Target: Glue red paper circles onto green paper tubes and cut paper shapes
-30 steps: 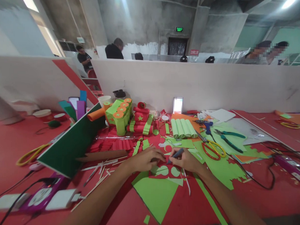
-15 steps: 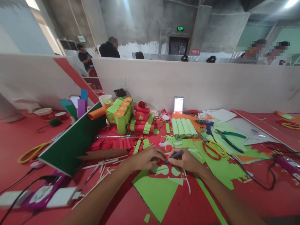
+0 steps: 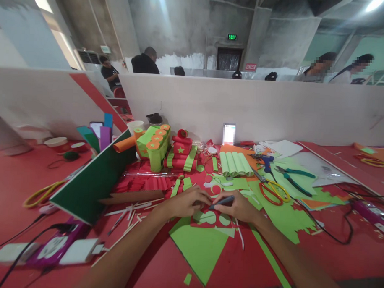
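My right hand (image 3: 240,205) is closed around a dark grey pen-like tool (image 3: 224,201), its tip pointing left and down at a red paper sheet (image 3: 202,222). Whether it is a pen or a craft knife is too small to tell. Several light green round shapes (image 3: 210,217) show on the red sheet. My left hand (image 3: 193,201) has its fingers bent, their tips pinning the sheet just left of the tool's tip. Under and in front of the sheet lies a larger green paper piece (image 3: 198,249). A thin white strip (image 3: 240,236) lies near my right wrist.
Star-decorated paper rolls (image 3: 181,148) and pale green paper tubes (image 3: 236,163) stand behind my hands. To the right lie scissors (image 3: 274,192), pliers (image 3: 294,179) and a glue gun (image 3: 267,162). A dark green board (image 3: 96,180) and power strip (image 3: 54,246) are left. People are beyond the partition (image 3: 187,102).
The pen-like tool has tilted flatter, its tip shifting slightly left; my right hand moved barely. My left hand stays in place on the sheet. The camera view has shifted a little.
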